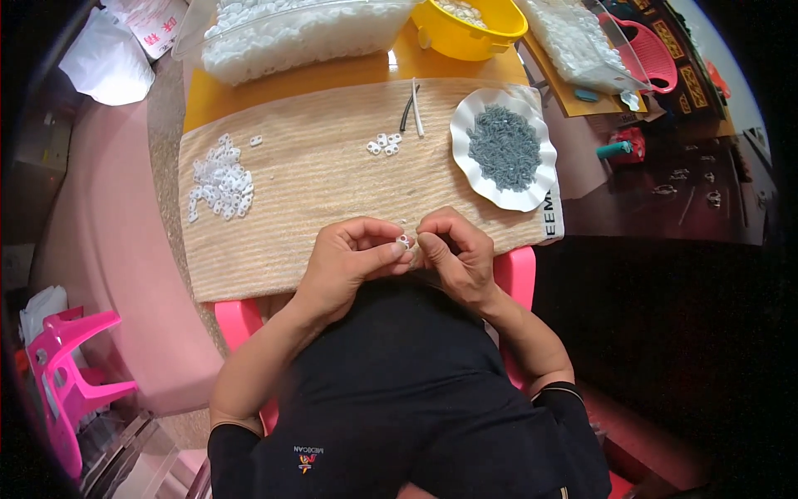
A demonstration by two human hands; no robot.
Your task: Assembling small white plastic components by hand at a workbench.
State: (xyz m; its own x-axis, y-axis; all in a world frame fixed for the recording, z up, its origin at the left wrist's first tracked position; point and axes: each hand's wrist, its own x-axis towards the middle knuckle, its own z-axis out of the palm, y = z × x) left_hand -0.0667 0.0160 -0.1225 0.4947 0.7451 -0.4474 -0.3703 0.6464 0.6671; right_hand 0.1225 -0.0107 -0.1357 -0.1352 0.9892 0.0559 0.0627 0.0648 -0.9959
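Note:
Just past the table's near edge, my left hand [353, 258] pinches a small white plastic piece with holes [404, 239] between thumb and fingers. Close against it is my right hand [457, 254], its thumb and forefinger pressed together; whatever they grip is too small to make out. A loose pile of similar white pieces [223, 185] lies on the left of the striped cloth [316, 191], with one piece apart from it. Several more white pieces [384, 145] form a small group beyond my hands. To the right, a white scalloped plate [462, 162] holds many small grey-blue parts [504, 150].
A black rod and a white rod [416, 108] lie crossed near the plate. Behind the cloth stand a clear bin of white pieces [307, 41] and a yellow basin [478, 46]. Another clear bin [582, 46] is at far right. A pink stool [71, 374] stands at left.

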